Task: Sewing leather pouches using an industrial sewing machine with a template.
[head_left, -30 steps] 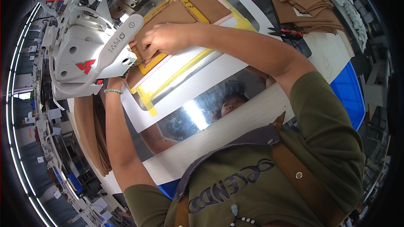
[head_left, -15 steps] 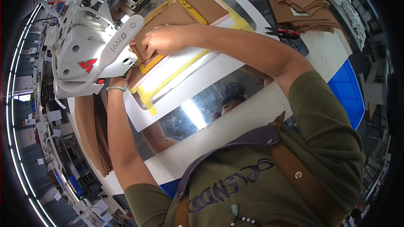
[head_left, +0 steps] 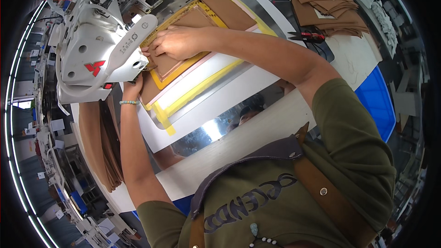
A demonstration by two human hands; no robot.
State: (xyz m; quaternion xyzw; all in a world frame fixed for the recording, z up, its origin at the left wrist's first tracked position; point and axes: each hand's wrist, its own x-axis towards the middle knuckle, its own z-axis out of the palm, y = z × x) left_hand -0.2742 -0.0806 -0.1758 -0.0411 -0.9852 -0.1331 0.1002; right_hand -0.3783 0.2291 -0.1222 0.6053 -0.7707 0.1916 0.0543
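A yellow-edged frame (head_left: 167, 81) lies over brown fabric (head_left: 186, 19) on a white template sheet (head_left: 195, 97) with yellow tape strips. My right hand (head_left: 179, 42) rests palm down on the fabric inside this frame, fingers stretched out and slightly bent toward the sewing machine's head. Just below the white sewing machine (head_left: 85, 59), my left hand (head_left: 133, 88) reaches in at the template's left edge. The machine head covers most of its fingers, so its grip cannot be made out. The needle area is also hidden.
Brown fabric pieces (head_left: 98, 144) hang in a stack at the left table edge. At the back right lie more brown pieces (head_left: 321, 4) with white labels, beside red-and-black snips (head_left: 308, 36). A blue bin (head_left: 374, 103) stands right of the table. A shiny metal plate (head_left: 202, 135) lies in front.
The template with its yellow frame has shifted slightly toward me, covering more of the metal plate. My right hand's fingers have moved a little away from me and lie flatter on the fabric.
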